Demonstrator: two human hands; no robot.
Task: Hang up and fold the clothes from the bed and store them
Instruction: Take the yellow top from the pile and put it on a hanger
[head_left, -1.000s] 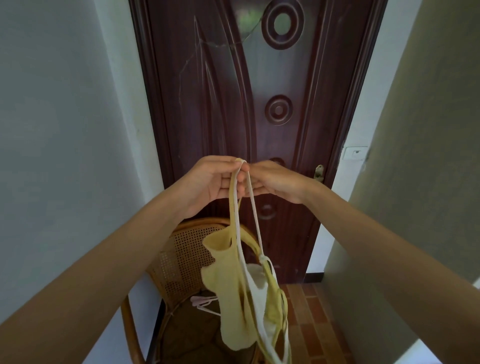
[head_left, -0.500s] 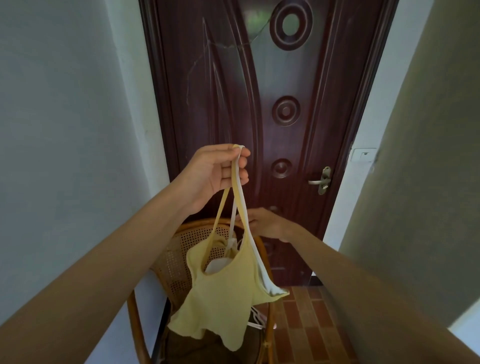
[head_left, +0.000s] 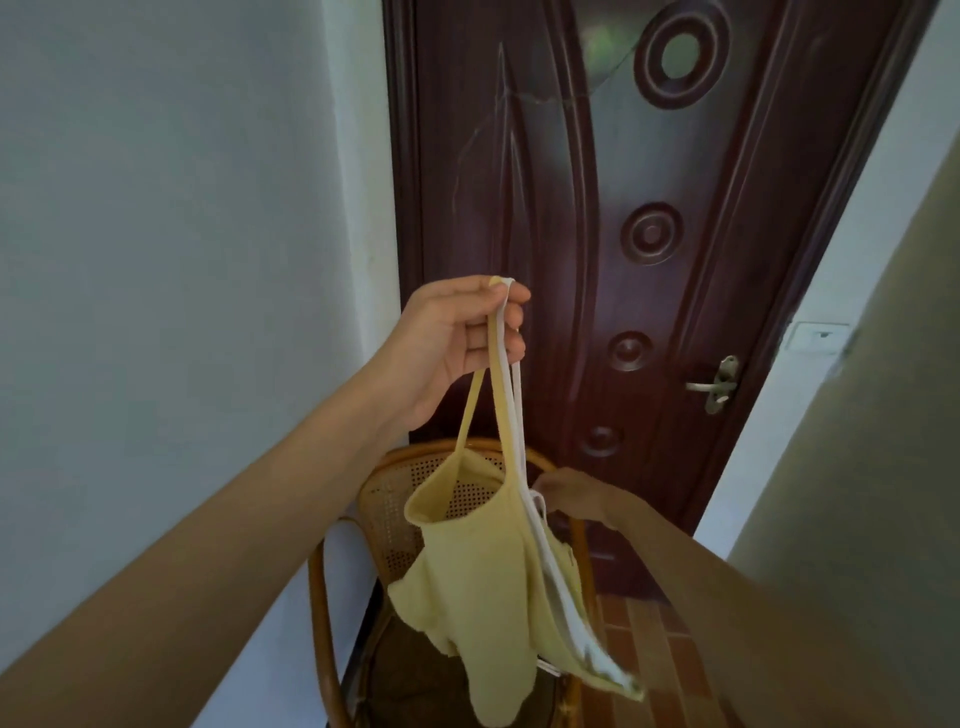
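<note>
A dark door stands closed behind a cane chair. The yellow top hangs above the chair, straps pinched in the raised left hand. The right hand touches its edge; grip cannot be determined.

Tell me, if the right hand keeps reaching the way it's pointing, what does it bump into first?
The right hand points left, toward the yellow top's straps hanging from the left hand. It would probably meet those straps first, with the cane chair back behind them, though depth is hard to judge.
</note>
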